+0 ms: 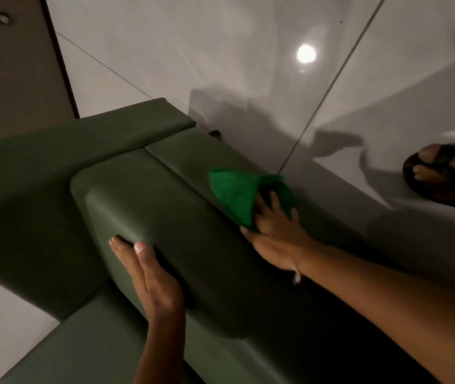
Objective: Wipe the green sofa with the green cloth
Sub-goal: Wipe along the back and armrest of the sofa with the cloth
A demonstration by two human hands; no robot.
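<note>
Head view is filled at centre and lower left by the green sofa [165, 217], seen from above, its dark green padded arm running from the middle of the frame toward the lower right. The green cloth [233, 194] is seen right of centre, a brighter green than the upholstery, crumpled and pressed against the outer edge of that arm. It is held there by the right hand [274, 234], whose forearm enters from the lower right corner; the fingers [274, 202] are spread and laid partly over and into the folds of the cloth, so the cloth is pinned under them rather than enclosed in a fist. A thin band is seen at the wrist of this hand. The left hand [148, 275] is placed at lower centre, flat against the near rounded end of the arm, its fingers straight, together and gripping nothing. Glossy pale floor [220, 51] takes up the upper part of the frame, with a round light reflection in the upper right. A foot in a dark sandal [442, 173] is seen at the right edge, well apart from the cloth.
</note>
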